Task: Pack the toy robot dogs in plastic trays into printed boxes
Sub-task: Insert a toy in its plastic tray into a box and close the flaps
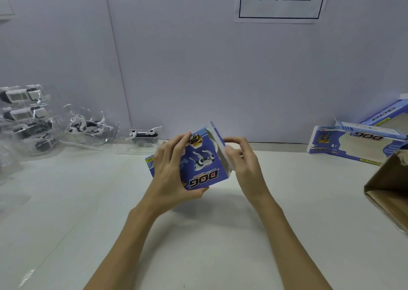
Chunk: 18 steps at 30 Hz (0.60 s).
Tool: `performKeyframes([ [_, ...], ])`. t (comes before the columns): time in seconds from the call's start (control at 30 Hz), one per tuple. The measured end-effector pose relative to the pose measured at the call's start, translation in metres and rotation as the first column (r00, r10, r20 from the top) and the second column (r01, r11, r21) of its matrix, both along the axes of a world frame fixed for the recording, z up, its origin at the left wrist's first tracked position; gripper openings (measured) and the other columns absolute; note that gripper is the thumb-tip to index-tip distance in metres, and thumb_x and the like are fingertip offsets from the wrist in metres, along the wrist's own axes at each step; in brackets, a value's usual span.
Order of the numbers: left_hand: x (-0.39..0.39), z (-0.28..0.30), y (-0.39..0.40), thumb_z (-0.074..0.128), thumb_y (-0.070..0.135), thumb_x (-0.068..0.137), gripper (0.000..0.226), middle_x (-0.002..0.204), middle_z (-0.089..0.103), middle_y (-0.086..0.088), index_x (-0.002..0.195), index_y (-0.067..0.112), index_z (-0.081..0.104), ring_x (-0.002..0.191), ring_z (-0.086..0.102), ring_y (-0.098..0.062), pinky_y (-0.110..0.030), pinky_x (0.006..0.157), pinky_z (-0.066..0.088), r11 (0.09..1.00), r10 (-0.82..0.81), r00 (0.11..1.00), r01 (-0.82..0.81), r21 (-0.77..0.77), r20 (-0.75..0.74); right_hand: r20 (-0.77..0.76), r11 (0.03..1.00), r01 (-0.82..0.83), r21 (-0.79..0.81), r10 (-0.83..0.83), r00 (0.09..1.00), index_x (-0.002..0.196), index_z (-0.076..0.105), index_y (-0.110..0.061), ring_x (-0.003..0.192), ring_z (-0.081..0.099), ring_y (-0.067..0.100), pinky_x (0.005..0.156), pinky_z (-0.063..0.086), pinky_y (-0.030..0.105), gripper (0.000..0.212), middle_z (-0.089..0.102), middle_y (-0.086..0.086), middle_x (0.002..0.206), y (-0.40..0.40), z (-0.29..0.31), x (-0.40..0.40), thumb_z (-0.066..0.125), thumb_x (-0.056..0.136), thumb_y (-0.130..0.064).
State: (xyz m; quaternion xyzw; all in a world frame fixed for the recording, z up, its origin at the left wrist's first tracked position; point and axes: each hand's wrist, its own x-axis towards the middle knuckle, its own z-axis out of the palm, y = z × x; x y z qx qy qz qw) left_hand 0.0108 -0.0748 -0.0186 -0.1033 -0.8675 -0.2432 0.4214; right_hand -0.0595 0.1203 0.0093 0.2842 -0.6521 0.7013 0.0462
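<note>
At your far left the toy robot dogs in clear plastic trays (26, 117) are stacked against the wall, with a single trayed dog (144, 136) nearer the middle. Those trays look thin, slick and springy, so take them by the rims. Your left hand (171, 170) wraps its fingers (176, 155) over the printed box (199, 163), held above the bench (88, 212). Your right hand (241, 161) pinches the box's end flap (218, 144) with curled fingers. The card looks light and easily creased; hold it at the folded corners. At right, more boxes (346, 144) lie flat beside a brown carton (388, 190). A pale wall carries a printed sign (280, 0).
</note>
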Motion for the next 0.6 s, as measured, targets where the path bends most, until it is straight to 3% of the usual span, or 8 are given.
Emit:
performKeyframes([
  [0.13, -0.001, -0.001, -0.005, 0.080, 0.068, 0.070, 0.117, 0.162, 0.031, 0.009, 0.162, 0.027, 0.022, 0.153, 0.027, -0.016, -0.061, 0.125, 0.016, 0.990, -0.014, 1.000, 0.014, -0.139, 0.003, 0.037, 0.999, -0.034, 0.036, 0.033, 0.999, 0.113, 0.048, -0.027, 0.107, 0.073, 0.020, 0.074, 0.064, 0.029, 0.036, 0.069, -0.004, 0.118, -0.005, -0.007, 0.002, 0.061, 0.091, -0.051],
  [0.23, 0.000, -0.001, 0.006, 0.076, 0.073, 0.070, 0.119, 0.165, 0.028, 0.003, 0.162, 0.022, 0.021, 0.157, 0.020, -0.020, -0.061, 0.126, 0.007, 0.985, 0.039, 0.999, -0.040, -0.168, -0.007, -0.027, 0.999, -0.002, 0.042, 0.003, 1.000, 0.127, 0.048, -0.034, 0.103, 0.073, 0.015, 0.068, 0.063, 0.025, 0.041, 0.068, -0.011, 0.117, -0.010, -0.009, 0.006, 0.059, 0.090, -0.048],
  [0.33, 0.002, 0.000, 0.020, 0.074, 0.074, 0.069, 0.119, 0.163, 0.033, -0.004, 0.161, 0.020, 0.022, 0.154, 0.026, -0.027, -0.068, 0.122, 0.010, 0.964, 0.139, 0.989, -0.145, -0.223, -0.042, -0.095, 0.994, -0.021, 0.110, 0.032, 0.995, 0.153, 0.041, -0.043, 0.110, 0.070, 0.011, 0.075, 0.065, 0.030, 0.058, 0.063, -0.005, 0.126, -0.016, -0.013, 0.008, 0.053, 0.097, -0.048],
  [0.43, 0.004, 0.003, 0.025, 0.080, 0.065, 0.066, 0.118, 0.157, 0.040, -0.008, 0.159, 0.020, 0.023, 0.148, 0.034, -0.031, -0.071, 0.118, 0.015, 0.959, 0.176, 0.982, -0.187, -0.212, -0.066, -0.162, 0.986, 0.015, 0.166, 0.012, 0.987, 0.156, 0.034, -0.051, 0.113, 0.067, 0.010, 0.083, 0.065, 0.033, 0.056, 0.060, -0.003, 0.122, -0.020, -0.017, 0.008, 0.046, 0.102, -0.047],
  [0.6, 0.006, 0.005, 0.025, 0.084, 0.060, 0.063, 0.119, 0.154, 0.043, -0.010, 0.158, 0.021, 0.024, 0.144, 0.039, -0.033, -0.070, 0.118, 0.018, 0.959, 0.193, 0.978, -0.205, -0.197, -0.078, -0.161, 0.986, 0.002, 0.165, 0.025, 0.987, 0.156, 0.034, -0.051, 0.115, 0.067, 0.013, 0.082, 0.065, 0.036, 0.053, 0.062, -0.001, 0.125, -0.019, -0.019, 0.005, 0.045, 0.105, -0.042],
])
